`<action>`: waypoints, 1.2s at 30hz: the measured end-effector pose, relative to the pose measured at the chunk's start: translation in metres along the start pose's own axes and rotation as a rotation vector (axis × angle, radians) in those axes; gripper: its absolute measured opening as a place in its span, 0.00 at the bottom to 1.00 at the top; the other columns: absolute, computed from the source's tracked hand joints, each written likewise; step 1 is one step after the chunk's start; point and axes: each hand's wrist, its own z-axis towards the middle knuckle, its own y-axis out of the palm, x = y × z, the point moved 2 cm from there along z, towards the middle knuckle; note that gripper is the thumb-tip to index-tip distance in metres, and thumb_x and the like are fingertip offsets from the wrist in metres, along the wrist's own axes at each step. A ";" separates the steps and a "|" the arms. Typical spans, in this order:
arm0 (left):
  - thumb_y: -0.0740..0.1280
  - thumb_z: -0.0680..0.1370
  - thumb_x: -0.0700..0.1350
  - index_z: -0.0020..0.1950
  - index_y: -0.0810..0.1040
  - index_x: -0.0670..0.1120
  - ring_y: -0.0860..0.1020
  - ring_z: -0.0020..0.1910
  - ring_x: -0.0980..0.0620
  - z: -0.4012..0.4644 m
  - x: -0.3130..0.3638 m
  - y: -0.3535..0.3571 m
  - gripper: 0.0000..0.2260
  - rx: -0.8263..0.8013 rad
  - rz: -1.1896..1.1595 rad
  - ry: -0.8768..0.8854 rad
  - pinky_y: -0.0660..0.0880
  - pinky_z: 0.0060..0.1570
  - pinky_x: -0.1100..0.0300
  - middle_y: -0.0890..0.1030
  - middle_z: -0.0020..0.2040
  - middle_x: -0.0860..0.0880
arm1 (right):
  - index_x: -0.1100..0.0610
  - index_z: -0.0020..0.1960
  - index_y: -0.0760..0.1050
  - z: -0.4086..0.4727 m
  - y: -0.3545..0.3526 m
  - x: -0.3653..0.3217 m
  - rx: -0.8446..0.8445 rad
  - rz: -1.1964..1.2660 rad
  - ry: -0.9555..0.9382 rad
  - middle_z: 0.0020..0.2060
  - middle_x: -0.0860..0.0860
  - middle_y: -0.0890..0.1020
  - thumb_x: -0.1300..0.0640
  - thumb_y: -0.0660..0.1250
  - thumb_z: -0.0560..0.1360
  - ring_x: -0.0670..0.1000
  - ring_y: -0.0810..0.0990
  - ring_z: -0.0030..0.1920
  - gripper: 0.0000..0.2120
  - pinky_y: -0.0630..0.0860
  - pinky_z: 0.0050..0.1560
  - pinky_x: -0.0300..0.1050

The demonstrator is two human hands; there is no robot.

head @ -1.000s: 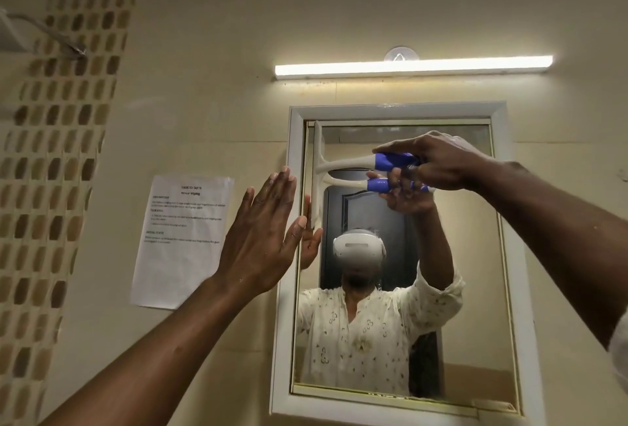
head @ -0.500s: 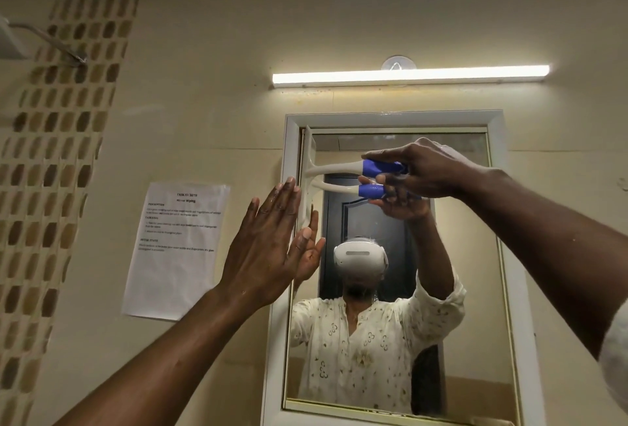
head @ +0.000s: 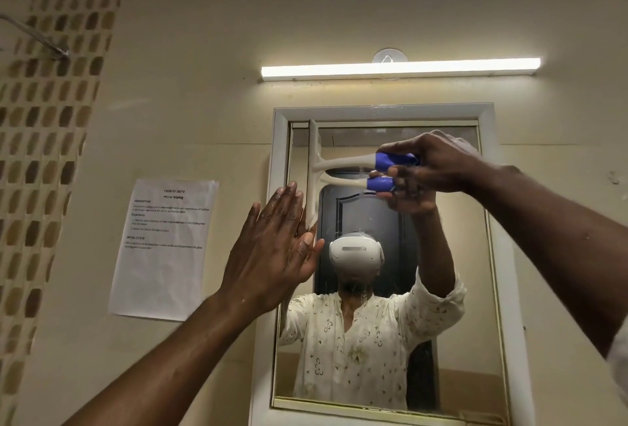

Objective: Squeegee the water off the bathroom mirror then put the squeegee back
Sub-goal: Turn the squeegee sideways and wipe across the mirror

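A white-framed bathroom mirror [head: 489,289] hangs on the beige wall. My right hand [head: 438,162] grips the blue end of a white squeegee [head: 343,164]. The squeegee's blade stands vertical against the glass near the mirror's top left corner. My left hand [head: 272,252] is flat and open, fingers together, pressed at the mirror's left frame just below the blade. Water droplets streak the glass around the middle. The mirror reflects both hands, the squeegee and a person wearing a headset.
A lit tube light [head: 401,69] runs above the mirror. A printed paper sheet [head: 163,249] is stuck on the wall to the left. A brown mosaic tile strip [head: 40,154] and a metal shower arm [head: 37,38] are at the far left.
The view has tilted up a little, so the mirror sits lower in frame. The squeegee and both hands keep about the same place on the mirror.
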 end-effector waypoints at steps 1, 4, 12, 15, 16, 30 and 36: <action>0.37 0.74 0.66 0.77 0.42 0.53 0.39 0.76 0.59 0.001 0.001 0.001 0.34 0.003 0.002 0.003 0.39 0.75 0.55 0.41 0.78 0.55 | 0.45 0.69 0.69 -0.003 -0.001 0.004 -0.003 0.011 0.002 0.51 0.57 0.81 0.48 0.65 0.75 0.50 0.74 0.38 0.22 0.65 0.30 0.40; 0.38 0.75 0.65 0.76 0.40 0.53 0.40 0.76 0.58 0.005 0.006 0.008 0.32 0.024 0.006 0.017 0.37 0.74 0.56 0.41 0.77 0.55 | 0.46 0.69 0.69 -0.012 -0.003 0.013 0.002 0.055 0.012 0.50 0.56 0.81 0.52 0.66 0.75 0.51 0.74 0.38 0.23 0.70 0.32 0.44; 0.39 0.79 0.62 0.73 0.33 0.59 0.41 0.76 0.58 0.011 0.015 0.041 0.26 0.053 0.034 0.074 0.30 0.71 0.61 0.39 0.76 0.57 | 0.45 0.69 0.68 -0.050 -0.019 0.055 0.016 0.101 0.090 0.44 0.47 0.75 0.52 0.67 0.74 0.46 0.72 0.36 0.23 0.74 0.33 0.49; 0.37 0.78 0.64 0.76 0.37 0.57 0.40 0.76 0.58 0.013 0.022 0.052 0.27 0.046 0.030 0.088 0.30 0.72 0.61 0.39 0.77 0.56 | 0.47 0.69 0.68 -0.065 -0.024 0.066 -0.005 0.098 0.147 0.45 0.51 0.78 0.54 0.67 0.74 0.50 0.75 0.36 0.24 0.76 0.37 0.53; 0.37 0.79 0.63 0.76 0.38 0.56 0.40 0.76 0.59 0.014 0.025 0.054 0.28 0.048 0.021 0.096 0.31 0.72 0.61 0.40 0.78 0.55 | 0.48 0.69 0.69 -0.070 -0.027 0.069 -0.009 0.099 0.165 0.46 0.54 0.80 0.54 0.67 0.74 0.52 0.76 0.38 0.24 0.77 0.39 0.54; 0.38 0.80 0.62 0.78 0.45 0.51 0.43 0.77 0.55 0.023 0.081 0.074 0.29 -0.042 0.054 0.164 0.41 0.75 0.51 0.44 0.79 0.52 | 0.38 0.64 0.72 -0.154 -0.097 0.145 -0.034 -0.031 0.448 0.57 0.50 0.81 0.47 0.68 0.73 0.51 0.73 0.48 0.20 0.67 0.43 0.47; 0.29 0.74 0.66 0.77 0.42 0.52 0.40 0.76 0.56 0.017 0.107 0.066 0.34 -0.065 -0.012 0.143 0.35 0.74 0.55 0.40 0.77 0.53 | 0.38 0.64 0.72 -0.165 -0.110 0.155 -0.050 -0.101 0.475 0.57 0.51 0.81 0.46 0.68 0.73 0.51 0.72 0.46 0.20 0.66 0.43 0.46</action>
